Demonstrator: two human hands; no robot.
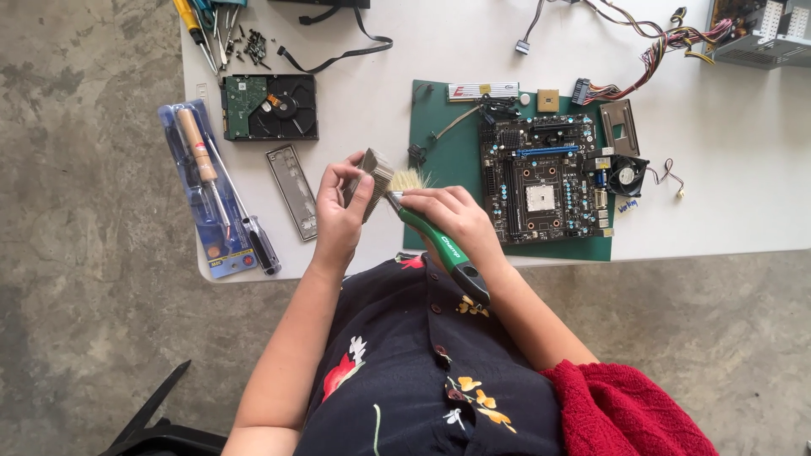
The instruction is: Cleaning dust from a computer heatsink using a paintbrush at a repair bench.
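Left hand (340, 218) grips a finned metal heatsink (372, 179) above the table edge, fingers partly hiding it; right hand (454, 221) grasps a green-handled brush (427, 226), bristles touching it. Blue screwdriver blister pack (205, 190) lies far left.

A mottled grey concrete floor (84, 321), stained and patchy, fills the view on the left and along the bottom right. On it stands a white rectangular table with a smooth top (743, 169), its near edge running across the middle of the view and its rounded corner at lower left. A black angular piece of furniture (156, 422) shows at the bottom left. The light is bright and even.
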